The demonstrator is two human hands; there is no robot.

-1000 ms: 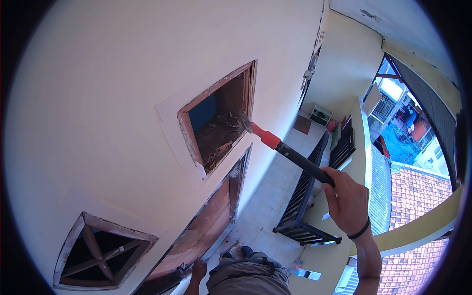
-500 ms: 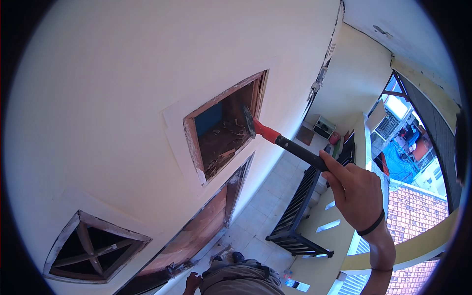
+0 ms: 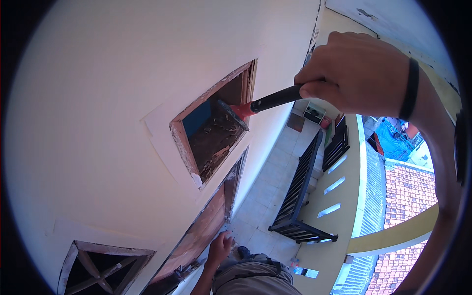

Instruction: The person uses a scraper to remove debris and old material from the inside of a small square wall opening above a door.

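My right hand point(image 3: 350, 73), raised at the upper right with a black band on its wrist, is closed round the black handle of a scraper point(image 3: 276, 99). The scraper has a red neck and a wide flat blade. That blade is inside a square opening in the wall, by the lower right side of its worn wooden frame point(image 3: 180, 142). Peeling flakes and debris point(image 3: 219, 156) lie on the opening's inner ledge; a blue surface shows behind. Low down, near my waist, my left hand point(image 3: 220, 247) has its fingers curled, with nothing visible in them.
A second wooden-framed vent point(image 3: 101, 270) with crossed bars is at the lower left. Below the opening stands a brown door point(image 3: 201, 228). Far down are a tiled floor point(image 3: 268, 189), a black railing point(image 3: 300, 196) and a parapet with slots point(image 3: 339, 169). Tiled roofs point(image 3: 405, 189) lie beyond.
My right hand has swung upward, tipping the scraper's handle higher and shifting its blade lower in the opening. My left hand has risen and moved right. The view has shifted slightly.
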